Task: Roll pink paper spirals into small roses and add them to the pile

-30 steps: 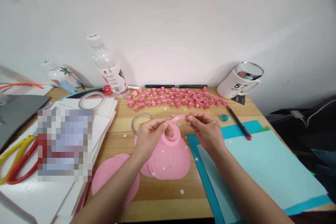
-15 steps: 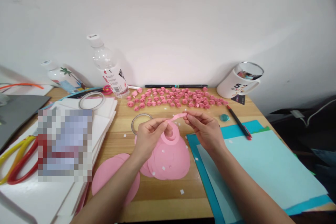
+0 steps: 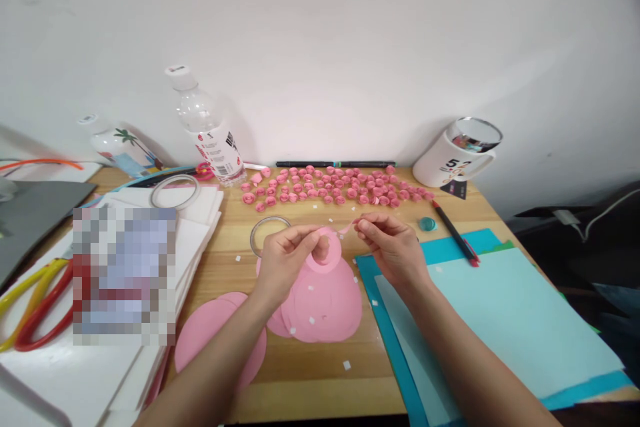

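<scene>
With the looped, narrow pink paper strip (image 3: 325, 268) taken as clock centre and 12 o'clock toward the wall, both hands hold it over the wooden tabletop (image 3: 320, 390).

Left hand (image 3: 291, 257), 9 o'clock: thumb and index finger pinch the strip at its upper edge; the loop hangs beside these fingertips.

Right hand (image 3: 390, 243), 3 o'clock: thumb and index finger closed on the thin tail end. A short, twisted length spans the gap between the hands.

Directly at 6 o'clock: overlapping stack of round pink paper discs (image 3: 333, 310). The loop overlaps its far edge in view; contact cannot be told.

Surroundings:
- 12 o'clock: scattered small rolled pink paper coils (image 3: 340, 180).
- Between 9 and 10: silvery tape ring (image 3: 253, 237), just beside the left hand.
- 8: further pink paper discs (image 3: 200, 337), partly behind the left forearm.
- 4: light-blue paper sheet (image 3: 500, 320).
- 2: white handled mug (image 3: 434, 160).
</scene>
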The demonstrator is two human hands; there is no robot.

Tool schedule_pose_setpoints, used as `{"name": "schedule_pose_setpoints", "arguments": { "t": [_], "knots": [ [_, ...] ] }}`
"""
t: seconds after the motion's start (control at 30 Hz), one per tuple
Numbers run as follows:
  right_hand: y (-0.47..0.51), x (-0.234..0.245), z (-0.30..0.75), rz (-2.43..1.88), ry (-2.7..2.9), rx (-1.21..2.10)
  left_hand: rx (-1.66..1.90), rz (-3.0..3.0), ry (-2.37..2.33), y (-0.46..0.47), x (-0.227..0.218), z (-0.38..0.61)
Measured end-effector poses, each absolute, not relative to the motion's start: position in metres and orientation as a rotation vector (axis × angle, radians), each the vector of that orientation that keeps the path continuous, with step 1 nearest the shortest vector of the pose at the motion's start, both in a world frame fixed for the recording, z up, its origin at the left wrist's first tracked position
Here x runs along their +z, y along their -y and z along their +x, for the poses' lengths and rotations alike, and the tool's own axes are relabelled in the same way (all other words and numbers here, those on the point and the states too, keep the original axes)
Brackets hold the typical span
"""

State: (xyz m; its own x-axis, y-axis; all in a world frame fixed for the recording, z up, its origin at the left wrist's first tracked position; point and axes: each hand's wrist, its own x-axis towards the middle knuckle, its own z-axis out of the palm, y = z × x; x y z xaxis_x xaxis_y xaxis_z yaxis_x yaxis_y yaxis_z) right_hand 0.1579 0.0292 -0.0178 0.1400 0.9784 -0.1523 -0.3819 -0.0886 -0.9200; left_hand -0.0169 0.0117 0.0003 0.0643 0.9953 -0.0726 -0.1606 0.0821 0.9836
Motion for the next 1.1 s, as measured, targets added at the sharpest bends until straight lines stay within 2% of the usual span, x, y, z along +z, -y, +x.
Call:
{"name": "schedule_pose_setpoints", "arguments": {
  "t": [1.1],
  "knots": [
    [-0.0305,-0.0190,0.1575,-1.075,0.771,1.363,1.165,1.145,-1.060,-0.0126,0.0035,-0.0188]
  ]
}}
